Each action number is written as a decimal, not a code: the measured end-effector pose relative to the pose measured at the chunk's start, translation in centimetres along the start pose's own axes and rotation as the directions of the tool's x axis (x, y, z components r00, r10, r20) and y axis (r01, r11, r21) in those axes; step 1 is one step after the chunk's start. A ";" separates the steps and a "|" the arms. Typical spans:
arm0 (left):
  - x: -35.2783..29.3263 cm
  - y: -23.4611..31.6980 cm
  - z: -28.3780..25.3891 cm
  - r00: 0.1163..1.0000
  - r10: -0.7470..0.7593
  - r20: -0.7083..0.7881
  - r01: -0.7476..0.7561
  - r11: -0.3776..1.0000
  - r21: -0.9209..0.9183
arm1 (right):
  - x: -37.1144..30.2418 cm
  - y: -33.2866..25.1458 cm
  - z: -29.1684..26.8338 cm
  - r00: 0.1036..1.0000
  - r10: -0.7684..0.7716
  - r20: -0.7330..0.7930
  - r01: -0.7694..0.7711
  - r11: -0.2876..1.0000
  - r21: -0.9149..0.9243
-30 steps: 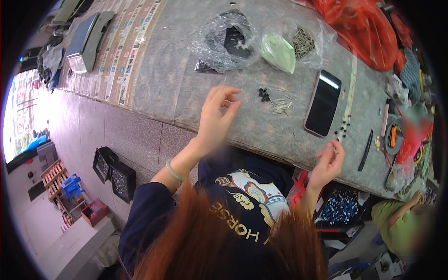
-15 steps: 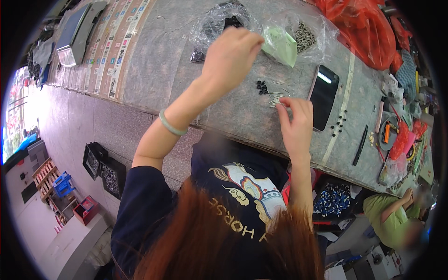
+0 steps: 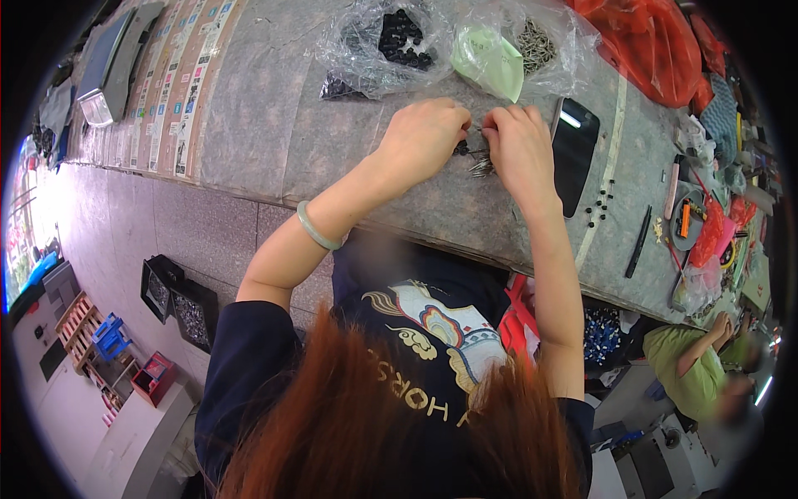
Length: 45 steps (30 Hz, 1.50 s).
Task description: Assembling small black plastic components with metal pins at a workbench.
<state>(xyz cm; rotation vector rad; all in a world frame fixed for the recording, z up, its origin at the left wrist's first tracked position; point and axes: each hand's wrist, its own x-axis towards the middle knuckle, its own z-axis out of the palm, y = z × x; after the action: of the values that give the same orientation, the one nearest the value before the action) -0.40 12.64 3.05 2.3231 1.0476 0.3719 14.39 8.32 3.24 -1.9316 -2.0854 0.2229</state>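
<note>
Above the work table, my left hand [image 3: 426, 137] has its fingers drawn together in a pinch; whatever they hold is too small to make out. Facing it closely, my right hand [image 3: 520, 151] is pinched too, and its fingertips hide what is between them. Just below the fingertips lie thin metal pins [image 3: 480, 166] and a few small black beads [image 3: 461, 148], partly covered by my hands. Farther back sit a clear bag of black beads [image 3: 403, 37] and another clear bag holding metal pins [image 3: 536, 46], with a pale green paper [image 3: 490, 62] beside the pins.
A dark phone [image 3: 575, 154] lies right of my right hand. Several bead-tipped pieces [image 3: 600, 204] are lined up past it, then a black pen [image 3: 638, 241]. A red plastic bag [image 3: 648, 50] lies at the far right. Another person [image 3: 686, 358] works at the lower right.
My left hand has come away from the bag of black beads, moving right and nearer to me. My right hand has moved up off the pins, and the two hands now nearly meet.
</note>
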 end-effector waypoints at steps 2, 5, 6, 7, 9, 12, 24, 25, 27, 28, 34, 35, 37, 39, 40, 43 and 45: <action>-0.1 -0.2 0.0 1.000 0.020 0.004 -0.020 1.000 0.010 | 0.1 0.0 0.1 1.000 -0.016 0.022 0.016 1.000 -0.022; 0.0 -0.4 0.2 0.999 0.049 -0.003 -0.049 0.996 0.076 | -0.1 0.2 0.2 0.998 -0.058 0.039 0.060 0.996 -0.065; -0.1 -0.3 0.1 1.000 0.013 -0.017 -0.012 0.999 0.051 | -0.1 0.3 0.4 0.996 -0.085 0.037 0.088 0.993 -0.082; -0.2 -0.3 0.0 0.999 -0.024 -0.028 0.025 0.999 0.025 | -0.1 0.2 0.4 0.996 -0.084 0.035 0.087 0.993 -0.084; -0.7 -0.3 -0.2 0.992 -0.054 -0.110 0.047 0.997 -0.064 | -0.7 0.0 0.3 0.998 -0.070 -0.004 0.070 0.997 -0.033; -1.9 -0.2 -0.7 0.968 -0.215 -0.129 0.134 0.879 -0.458 | -1.1 -0.5 -0.6 0.995 -0.052 -0.090 0.056 0.998 0.040; -6.0 2.5 -0.3 0.859 -0.080 0.506 0.399 -0.517 -0.758 | -7.5 -4.7 -4.1 0.865 0.446 0.231 -0.318 0.129 0.939; -6.2 2.7 -0.3 0.844 -0.049 0.534 0.428 -0.540 -0.725 | -7.7 -4.6 -4.1 0.862 0.448 0.236 -0.322 0.126 0.939; -6.4 2.8 0.0 0.825 -0.016 0.565 0.460 -0.562 -0.688 | -8.0 -4.1 -4.2 0.953 0.294 -0.071 -0.135 0.625 0.769; -6.5 2.7 0.3 0.837 0.019 0.547 0.451 -0.590 -0.670 | -8.0 -4.1 -4.3 0.952 0.299 -0.069 -0.140 0.624 0.769; -6.7 3.3 0.1 0.822 0.040 0.568 0.481 -0.584 -0.654 | -7.4 -4.3 -4.6 0.950 0.088 -0.300 0.090 0.841 0.534; -6.7 3.3 0.0 0.824 0.037 0.566 0.488 -0.555 -0.674 | -7.3 -4.3 -4.8 0.947 0.049 -0.316 0.122 0.857 0.500; -6.7 3.5 0.1 0.834 0.023 0.552 0.478 -0.531 -0.700 | -7.2 -4.3 -4.9 0.943 0.011 -0.332 0.154 0.872 0.466; -6.7 3.6 0.0 0.844 0.009 0.536 0.466 -0.506 -0.726 | -7.2 -4.3 -4.8 0.938 -0.029 -0.345 0.184 0.886 0.425; -6.7 3.7 0.0 0.849 -0.005 0.528 0.459 -0.489 -0.742 | -7.2 -4.3 -4.8 0.938 -0.029 -0.345 0.184 0.886 0.426; -6.8 3.7 -0.1 0.859 -0.027 0.512 0.445 -0.456 -0.771 | -7.2 -4.1 -4.7 0.936 -0.067 -0.345 0.205 0.901 0.383; -6.9 3.8 -0.2 0.864 -0.034 0.503 0.439 -0.440 -0.783 | -7.2 -4.1 -4.8 0.939 -0.083 -0.335 0.209 0.909 0.361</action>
<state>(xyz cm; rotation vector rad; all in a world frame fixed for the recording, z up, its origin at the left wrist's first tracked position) -2.76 5.50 5.32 0.2964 0.5158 0.4480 12.41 0.37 8.29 -1.4581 -1.8021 0.2598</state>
